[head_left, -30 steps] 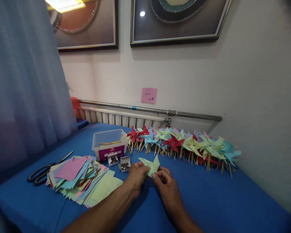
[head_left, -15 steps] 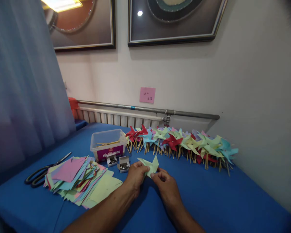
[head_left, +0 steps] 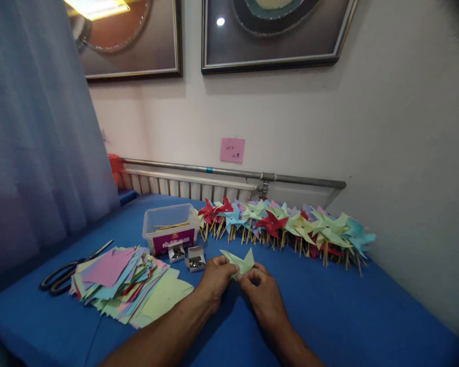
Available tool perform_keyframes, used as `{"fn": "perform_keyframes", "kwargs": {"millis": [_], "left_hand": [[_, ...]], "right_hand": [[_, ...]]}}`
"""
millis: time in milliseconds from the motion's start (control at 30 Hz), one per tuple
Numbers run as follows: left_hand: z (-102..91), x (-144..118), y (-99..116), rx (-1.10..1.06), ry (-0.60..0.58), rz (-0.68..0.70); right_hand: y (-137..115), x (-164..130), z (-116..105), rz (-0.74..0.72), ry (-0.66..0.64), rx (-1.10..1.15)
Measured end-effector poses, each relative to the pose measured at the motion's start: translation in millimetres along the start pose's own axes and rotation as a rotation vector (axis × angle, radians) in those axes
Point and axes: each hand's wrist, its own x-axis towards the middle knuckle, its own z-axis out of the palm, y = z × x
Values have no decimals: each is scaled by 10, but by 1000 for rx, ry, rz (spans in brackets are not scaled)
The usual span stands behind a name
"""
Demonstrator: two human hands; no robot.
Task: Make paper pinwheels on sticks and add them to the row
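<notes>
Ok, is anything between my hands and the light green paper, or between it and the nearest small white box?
Nothing visible separates your left hand or right hand from the light green paper; both hold it. Toward the nearest small white box, your left hand stands between.

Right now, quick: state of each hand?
Left hand: closed, holding the pale green paper.
Right hand: closed, thumb and fingers at the same paper's near edge.
</notes>
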Motion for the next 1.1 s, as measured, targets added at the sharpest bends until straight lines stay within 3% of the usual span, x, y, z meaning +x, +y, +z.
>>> {"fn": "perform_keyframes", "kwargs": {"millis": [133, 267, 400, 500, 733, 933, 1100], "left_hand": [[-19, 22, -3, -2, -11, -5], [-22, 20, 5, -4, -59, -1], [-14, -1, 7, 22, -116, 13], [-9, -11, 11, 64, -120, 22], [-5, -21, 41, 158, -133, 1], [-41, 9, 44, 209, -76, -5], [-46, 12, 18, 221, -108, 23]], "right_hand": [[-11, -9, -3, 20, 9, 93], [-40, -15, 3, 181, 66, 447], [-119, -56, -18, 324, -131, 690], [-161, -83, -34, 388, -195, 717], [-54, -45, 3, 341, -135, 707], [43, 0, -1, 315, -84, 721], [82, -7, 37, 286, -45, 678]]}}
